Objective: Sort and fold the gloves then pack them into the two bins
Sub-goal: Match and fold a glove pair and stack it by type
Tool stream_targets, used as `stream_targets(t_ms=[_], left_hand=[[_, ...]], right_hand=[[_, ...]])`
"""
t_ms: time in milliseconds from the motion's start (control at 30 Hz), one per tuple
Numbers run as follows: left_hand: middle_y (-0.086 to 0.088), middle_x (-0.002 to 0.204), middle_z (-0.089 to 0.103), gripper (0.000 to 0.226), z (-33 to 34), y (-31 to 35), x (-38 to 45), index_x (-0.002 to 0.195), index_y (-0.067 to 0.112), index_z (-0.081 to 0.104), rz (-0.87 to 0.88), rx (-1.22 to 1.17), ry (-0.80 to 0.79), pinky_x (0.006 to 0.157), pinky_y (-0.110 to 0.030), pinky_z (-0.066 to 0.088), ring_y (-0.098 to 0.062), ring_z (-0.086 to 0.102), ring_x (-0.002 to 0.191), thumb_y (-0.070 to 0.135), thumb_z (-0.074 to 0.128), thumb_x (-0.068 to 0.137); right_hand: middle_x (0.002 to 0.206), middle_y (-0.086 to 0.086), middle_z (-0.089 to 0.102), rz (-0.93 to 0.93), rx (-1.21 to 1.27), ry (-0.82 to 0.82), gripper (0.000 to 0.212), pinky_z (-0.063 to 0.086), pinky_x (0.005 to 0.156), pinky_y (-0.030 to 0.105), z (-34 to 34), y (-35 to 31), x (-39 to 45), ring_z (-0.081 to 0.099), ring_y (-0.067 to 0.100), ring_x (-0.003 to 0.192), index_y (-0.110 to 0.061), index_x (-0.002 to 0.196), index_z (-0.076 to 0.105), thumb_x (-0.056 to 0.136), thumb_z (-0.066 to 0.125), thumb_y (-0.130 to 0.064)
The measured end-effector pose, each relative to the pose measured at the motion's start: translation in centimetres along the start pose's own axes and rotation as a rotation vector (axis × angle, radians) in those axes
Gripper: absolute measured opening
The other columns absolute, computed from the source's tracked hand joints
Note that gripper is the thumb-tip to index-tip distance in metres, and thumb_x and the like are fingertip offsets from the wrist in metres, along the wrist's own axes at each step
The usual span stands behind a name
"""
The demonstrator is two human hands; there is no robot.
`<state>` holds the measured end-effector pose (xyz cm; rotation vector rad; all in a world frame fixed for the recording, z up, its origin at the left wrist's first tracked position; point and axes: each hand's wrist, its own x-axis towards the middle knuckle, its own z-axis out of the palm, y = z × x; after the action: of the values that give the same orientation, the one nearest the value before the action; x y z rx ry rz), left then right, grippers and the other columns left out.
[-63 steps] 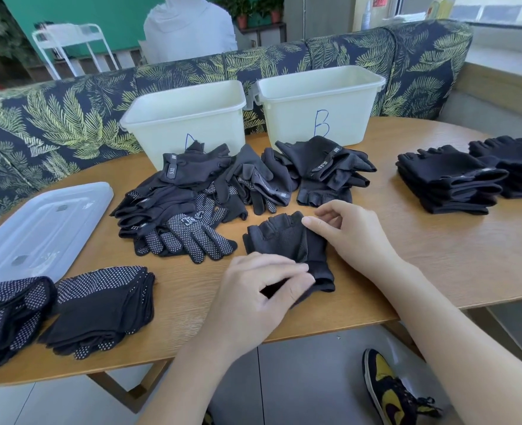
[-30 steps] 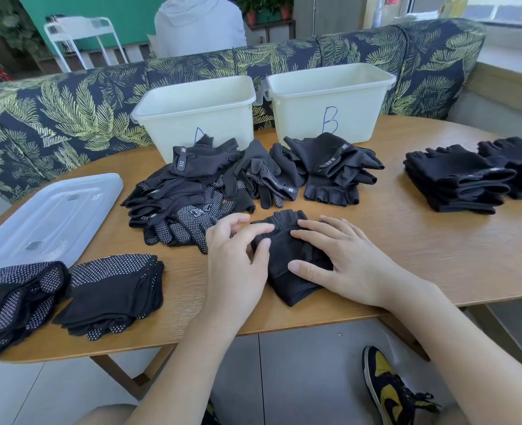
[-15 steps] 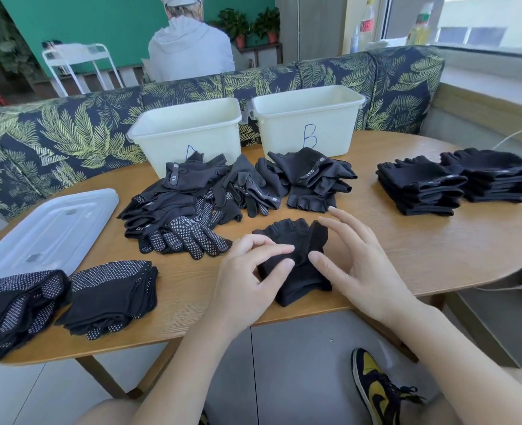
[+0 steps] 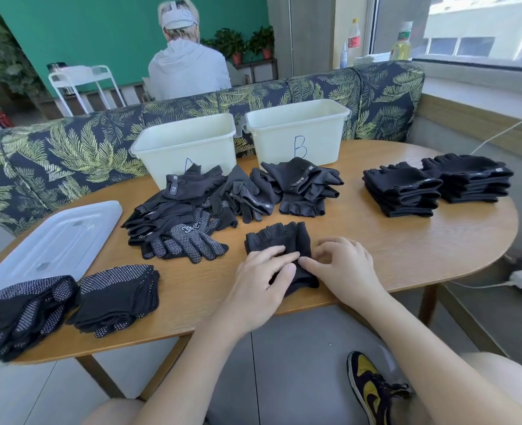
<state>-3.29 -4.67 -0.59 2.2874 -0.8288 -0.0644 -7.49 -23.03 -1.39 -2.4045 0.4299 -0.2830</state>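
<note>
At lower centre of the frame we pinch a black fingerless glove (image 4: 279, 240) with our left hand (image 4: 261, 282) and right hand (image 4: 342, 268), fingers closed on its near end. Above lies the unsorted pile (image 4: 223, 204); behind it, two bins (image 4: 186, 148).

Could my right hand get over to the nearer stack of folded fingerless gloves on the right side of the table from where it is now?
Probably yes. The right hand rests on the fingerless glove, and only bare table lies between it and that stack.

Matt black cloth glove (image 4: 279, 240), smooth wood table (image 4: 407, 250), seemingly plastic bins (image 4: 189, 148)
</note>
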Motion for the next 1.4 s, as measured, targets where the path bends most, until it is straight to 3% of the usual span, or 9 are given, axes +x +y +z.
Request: stream_targets(t_ms=[167, 333, 533, 733, 900, 1000, 1133, 1267, 1400], left_hand=[[0.019, 0.138, 0.055, 0.034, 0.0, 0.1, 0.2, 0.130, 0.036, 0.069, -0.052, -0.090, 0.064, 0.110, -0.020, 0.034, 0.005, 0.041, 0.132, 0.045, 0.046, 0.106], [0.019, 0.113, 0.057, 0.023, -0.2, 0.6, 0.4, 0.119, 0.035, 0.074, -0.060, -0.245, 0.234, 0.082, -0.010, 0.041, 0.000, 0.058, 0.102, 0.036, 0.058, 0.103], [0.015, 0.121, 0.061, 0.024, -0.6, 1.8, 0.3, 0.121, 0.035, 0.074, 0.055, -0.370, 0.278, 0.087, -0.014, 0.048, -0.008, 0.063, 0.109, 0.034, 0.059, 0.102], [0.015, 0.132, 0.066, 0.039, -1.0, 1.6, 1.2, 0.129, 0.035, 0.068, -0.069, -0.574, 0.227, 0.102, -0.036, 0.054, 0.000, 0.061, 0.122, 0.054, 0.053, 0.099], [-0.004, 0.125, 0.071, 0.041, -1.8, 2.4, 1.8, 0.132, 0.025, 0.060, -0.131, -0.975, 0.237, 0.089, -0.041, 0.057, -0.026, 0.069, 0.115, 0.048, 0.057, 0.099], [0.001, 0.110, 0.074, 0.044, -2.0, 3.0, 2.2, 0.132, 0.031, 0.060, -0.155, -1.033, 0.268, 0.091, -0.042, 0.056, -0.019, 0.070, 0.104, 0.047, 0.064, 0.091], [-0.002, 0.117, 0.074, 0.032, -1.8, 2.8, 3.1, 0.129, 0.033, 0.067, -0.187, -1.040, 0.298, 0.103, -0.041, 0.052, -0.018, 0.067, 0.115, 0.026, 0.067, 0.098], [-0.009, 0.115, 0.075, 0.041, -1.5, 2.6, 3.3, 0.129, 0.027, 0.067, -0.240, -1.090, 0.253, 0.085, -0.038, 0.056, -0.024, 0.072, 0.106, 0.000, 0.053, 0.102], [-0.010, 0.119, 0.075, 0.047, -1.0, 3.2, 3.2, 0.138, 0.023, 0.060, -0.254, -1.136, 0.259, 0.097, -0.047, 0.056, -0.032, 0.069, 0.115, -0.006, 0.046, 0.103]], right_hand=[[0.128, -0.012, 0.066, -0.010, 0.137, -0.003, 0.025, 0.040, 0.108, 0.044, 0.0, -0.8, 0.1, 0.056, 0.018, 0.122, -0.033, 0.066, 0.065, 0.088, 0.073, -0.041], [0.091, -0.010, 0.075, 0.024, 0.359, 0.020, 0.023, 0.056, 0.079, 0.036, 0.1, -1.5, -0.4, 0.068, 0.013, 0.085, -0.011, 0.079, 0.070, 0.092, 0.068, -0.030], [0.079, -0.009, 0.073, 0.028, 0.495, 0.101, 0.013, 0.044, 0.062, 0.012, 0.0, -2.5, -0.4, 0.064, -0.003, 0.073, -0.025, 0.086, 0.064, 0.091, 0.072, -0.034], [0.102, -0.013, 0.077, -0.040, 0.782, 0.045, 0.036, 0.056, 0.093, 0.036, -0.2, -3.5, -0.9, 0.071, 0.006, 0.098, -0.033, 0.114, 0.061, 0.086, 0.081, -0.025], [0.116, -0.022, 0.072, -0.170, 0.799, -0.018, 0.052, 0.047, 0.098, 0.029, -0.5, -4.6, -1.9, 0.064, 0.001, 0.113, -0.035, 0.127, 0.054, 0.086, 0.081, -0.020], [0.124, -0.022, 0.070, -0.253, 0.756, -0.074, 0.048, 0.044, 0.103, 0.026, -0.7, -4.5, -2.3, 0.060, -0.002, 0.121, -0.031, 0.132, 0.053, 0.091, 0.076, -0.019], [0.121, -0.019, 0.072, -0.356, 0.710, -0.076, 0.034, 0.046, 0.099, 0.020, -1.0, -4.2, -2.8, 0.060, -0.001, 0.122, -0.027, 0.126, 0.059, 0.099, 0.063, -0.006], [0.115, -0.014, 0.075, -0.301, 0.761, 0.008, 0.031, 0.052, 0.093, 0.030, -1.3, -2.9, -2.9, 0.065, 0.005, 0.115, -0.025, 0.117, 0.064, 0.099, 0.058, -0.001], [0.106, -0.013, 0.074, -0.152, 0.743, 0.199, 0.019, 0.048, 0.086, 0.011, -2.0, -2.0, -3.3, 0.066, -0.002, 0.104, -0.025, 0.107, 0.067, 0.099, 0.060, -0.010]])
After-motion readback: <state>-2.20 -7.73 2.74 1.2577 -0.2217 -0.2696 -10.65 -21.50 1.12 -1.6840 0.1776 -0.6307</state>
